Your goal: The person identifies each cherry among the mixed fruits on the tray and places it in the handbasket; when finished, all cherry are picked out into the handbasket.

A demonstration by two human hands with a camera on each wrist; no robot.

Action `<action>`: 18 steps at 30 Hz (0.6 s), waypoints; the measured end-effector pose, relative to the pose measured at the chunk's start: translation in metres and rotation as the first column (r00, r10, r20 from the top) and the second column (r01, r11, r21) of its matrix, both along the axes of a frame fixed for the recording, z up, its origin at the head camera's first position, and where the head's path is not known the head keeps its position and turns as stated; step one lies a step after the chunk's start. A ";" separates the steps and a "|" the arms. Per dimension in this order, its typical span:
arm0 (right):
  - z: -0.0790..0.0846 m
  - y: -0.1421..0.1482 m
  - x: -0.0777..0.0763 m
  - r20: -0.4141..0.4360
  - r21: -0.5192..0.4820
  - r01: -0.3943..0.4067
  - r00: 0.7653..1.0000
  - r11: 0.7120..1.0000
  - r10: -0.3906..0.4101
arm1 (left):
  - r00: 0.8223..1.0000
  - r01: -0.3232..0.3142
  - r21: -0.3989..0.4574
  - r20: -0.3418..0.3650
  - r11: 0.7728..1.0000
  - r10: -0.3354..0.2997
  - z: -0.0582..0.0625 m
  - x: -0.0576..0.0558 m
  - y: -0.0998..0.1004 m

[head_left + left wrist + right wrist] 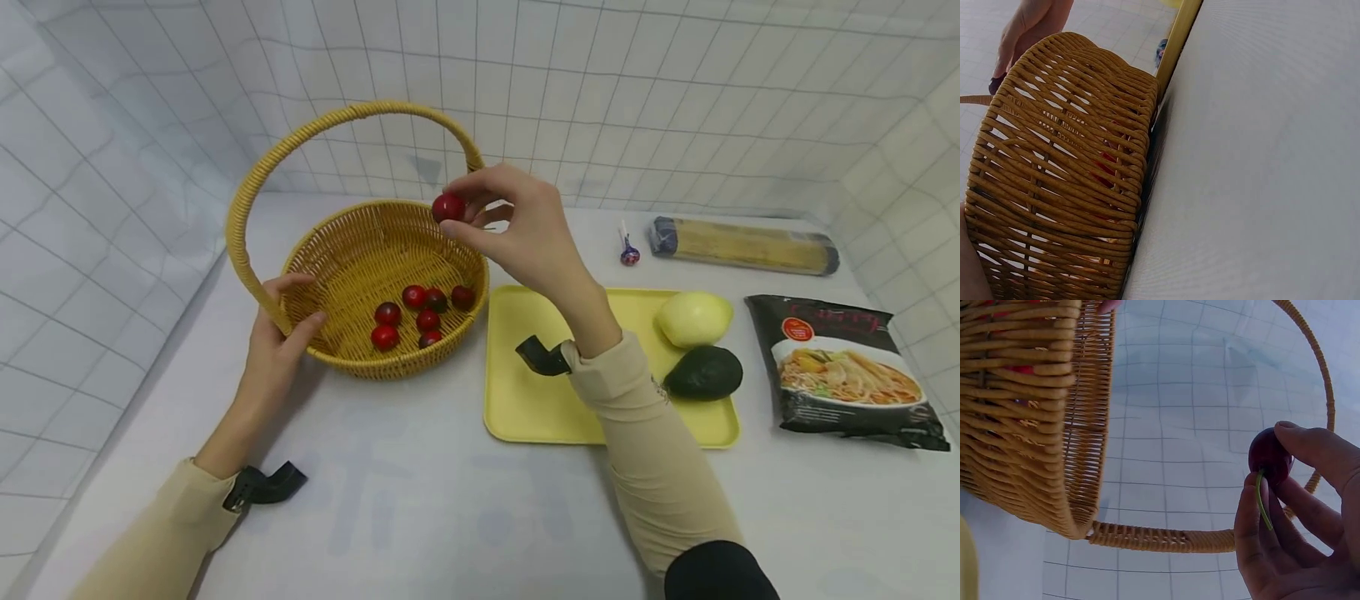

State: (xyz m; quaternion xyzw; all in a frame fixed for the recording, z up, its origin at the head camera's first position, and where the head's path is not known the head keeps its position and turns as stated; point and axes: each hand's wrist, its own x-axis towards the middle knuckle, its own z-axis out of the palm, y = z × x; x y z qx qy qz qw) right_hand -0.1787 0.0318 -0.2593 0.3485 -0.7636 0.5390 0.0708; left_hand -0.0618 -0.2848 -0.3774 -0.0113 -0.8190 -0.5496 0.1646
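Note:
A yellow wicker basket (375,365) with a tall arched handle stands at the left of the table. My left hand (273,354) grips its left rim close to the handle's foot, thumb over the inside. Several dark red cherries (386,337) lie on the basket's floor, towards the front right. Over the right rim, my right hand (528,221) pinches one more cherry (448,207) between thumb and fingers. A green stem (1262,500) hangs from that cherry in the right wrist view. The left wrist view shows the woven side wall (1066,169) close up.
Right of the basket lies a yellow tray (540,417) holding a pale yellow fruit (695,319) and an avocado (705,372). Behind it are a lollipop (630,254) and a long yellow package (742,246). A black noodle bag (847,375) lies at the far right.

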 end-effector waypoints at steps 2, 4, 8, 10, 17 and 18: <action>-0.006 0.001 -0.002 -0.004 0.034 0.004 1.000 0.999 -0.004 | 1.000 0.003 0.001 -0.003 1.000 -0.003 -0.002 -0.001 0.001; -0.012 0.004 -0.004 -0.007 0.081 0.007 1.000 0.997 -0.007 | 1.000 0.004 -0.001 -0.001 1.000 -0.004 -0.003 -0.002 0.002; -0.021 0.009 -0.010 -0.005 0.202 -0.001 1.000 0.979 0.002 | 1.000 -0.006 -0.012 0.013 1.000 0.006 -0.002 -0.002 0.003; -0.025 0.010 -0.012 0.005 0.254 -0.010 1.000 0.967 0.009 | 1.000 -0.008 -0.017 0.020 1.000 0.008 -0.002 -0.001 0.002; -0.034 0.006 -0.014 0.017 0.307 -0.026 1.000 0.951 0.022 | 1.000 0.001 -0.019 0.005 1.000 -0.001 -0.003 0.000 0.000; -0.034 0.005 -0.015 0.016 0.308 -0.026 1.000 0.951 0.022 | 1.000 0.002 -0.016 -0.003 1.000 -0.002 -0.002 0.000 0.001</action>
